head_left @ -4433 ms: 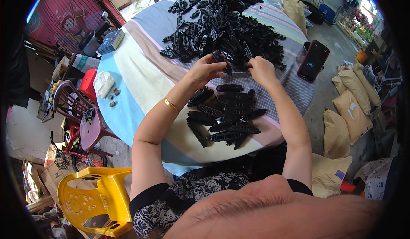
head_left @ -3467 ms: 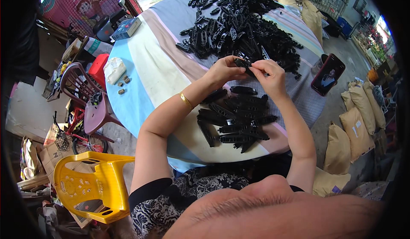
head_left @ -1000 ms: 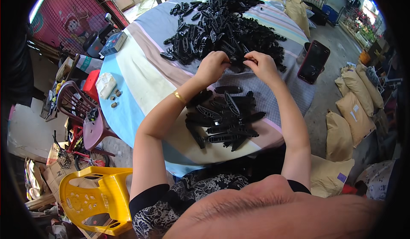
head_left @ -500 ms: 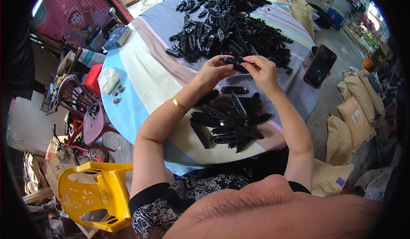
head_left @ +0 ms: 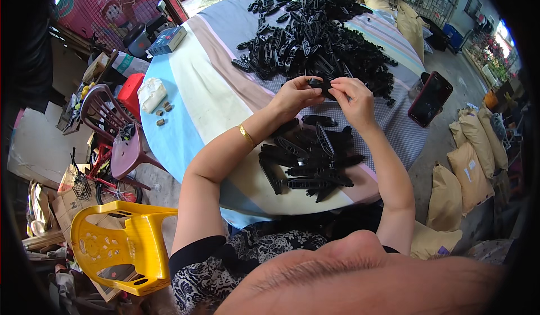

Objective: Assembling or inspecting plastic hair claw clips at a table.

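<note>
Black plastic part (head_left: 322,82) pinched between left hand (head_left: 295,96) and right hand (head_left: 354,98), fingers closed on it. Finished pile (head_left: 309,160) lies near; loose heap (head_left: 315,39) far on counter (head_left: 197,106).

One small black plastic part (head_left: 322,84), long and thin, lying flat and pinched at both ends above the table. At 6 o'clock from it, a small pile of black parts (head_left: 308,160). At 12 o'clock, a big heap of black parts (head_left: 315,39).
</note>
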`<state>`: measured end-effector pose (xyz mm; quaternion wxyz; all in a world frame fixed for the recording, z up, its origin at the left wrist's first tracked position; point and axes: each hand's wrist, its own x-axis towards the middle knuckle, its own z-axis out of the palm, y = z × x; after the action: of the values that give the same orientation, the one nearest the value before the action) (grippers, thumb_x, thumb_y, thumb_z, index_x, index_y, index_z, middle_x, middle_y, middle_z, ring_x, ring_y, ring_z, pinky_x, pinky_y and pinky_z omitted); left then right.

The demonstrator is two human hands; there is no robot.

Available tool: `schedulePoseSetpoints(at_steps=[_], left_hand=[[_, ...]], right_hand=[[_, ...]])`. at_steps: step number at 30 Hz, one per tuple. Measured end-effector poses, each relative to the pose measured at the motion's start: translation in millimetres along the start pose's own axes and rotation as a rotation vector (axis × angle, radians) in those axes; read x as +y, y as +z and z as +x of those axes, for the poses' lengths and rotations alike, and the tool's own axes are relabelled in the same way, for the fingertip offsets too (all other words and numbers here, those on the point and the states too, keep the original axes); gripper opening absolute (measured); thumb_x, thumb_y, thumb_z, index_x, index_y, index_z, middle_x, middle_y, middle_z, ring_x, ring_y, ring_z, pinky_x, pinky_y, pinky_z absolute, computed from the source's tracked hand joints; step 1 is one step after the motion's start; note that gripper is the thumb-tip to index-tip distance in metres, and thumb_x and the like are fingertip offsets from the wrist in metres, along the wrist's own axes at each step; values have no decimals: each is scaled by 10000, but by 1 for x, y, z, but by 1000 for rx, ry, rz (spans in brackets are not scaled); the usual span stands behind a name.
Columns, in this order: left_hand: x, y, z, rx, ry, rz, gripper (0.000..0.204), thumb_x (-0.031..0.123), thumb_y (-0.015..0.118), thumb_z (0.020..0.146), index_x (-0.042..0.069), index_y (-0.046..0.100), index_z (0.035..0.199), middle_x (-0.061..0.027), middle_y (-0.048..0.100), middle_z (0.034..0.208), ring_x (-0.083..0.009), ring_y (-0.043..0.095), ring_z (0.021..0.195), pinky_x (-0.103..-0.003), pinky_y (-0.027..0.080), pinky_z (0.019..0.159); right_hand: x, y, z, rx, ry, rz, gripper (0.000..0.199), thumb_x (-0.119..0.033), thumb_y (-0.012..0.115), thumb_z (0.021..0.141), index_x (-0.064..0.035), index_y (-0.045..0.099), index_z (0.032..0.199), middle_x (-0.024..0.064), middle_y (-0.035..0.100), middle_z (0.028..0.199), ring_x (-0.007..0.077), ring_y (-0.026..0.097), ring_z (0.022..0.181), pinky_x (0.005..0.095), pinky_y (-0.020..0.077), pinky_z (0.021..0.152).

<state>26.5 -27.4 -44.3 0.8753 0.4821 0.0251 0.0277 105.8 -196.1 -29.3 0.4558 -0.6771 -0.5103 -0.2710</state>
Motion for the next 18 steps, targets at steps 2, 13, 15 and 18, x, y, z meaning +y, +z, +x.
schedulePoseSetpoints(at_steps=[2,13,15,18], left_hand=[[1,-1,-1,13,-1,2,244,-21,593,834,17,567,1074,-53,604,964,-164,617,855,-306,542,799],[21,0,-5,-79,-184,153,273,235,465,955,-3,541,1066,-89,614,843,-166,631,679,-262,546,618],[21,1,-4,-62,-210,205,283,244,475,951,-10,540,1059,-92,617,825,-168,634,656,-253,544,583],[24,-1,-3,-56,-243,294,301,232,499,939,-58,545,1009,-142,636,832,-202,650,682,-280,570,620]], right_hand=[[-4,0,1,-6,-28,-22,102,-84,697,758,-8,648,805,96,664,855,213,637,761,285,506,619],[-21,-5,8,-69,-118,64,167,-46,703,683,-64,671,846,39,645,899,217,586,842,293,499,704],[-23,-6,7,-103,-168,10,163,-42,698,681,-73,666,839,37,640,911,213,584,841,300,506,701],[-20,-6,5,-113,-192,-72,163,-33,685,673,-72,658,829,34,632,910,212,582,839,303,509,694]])
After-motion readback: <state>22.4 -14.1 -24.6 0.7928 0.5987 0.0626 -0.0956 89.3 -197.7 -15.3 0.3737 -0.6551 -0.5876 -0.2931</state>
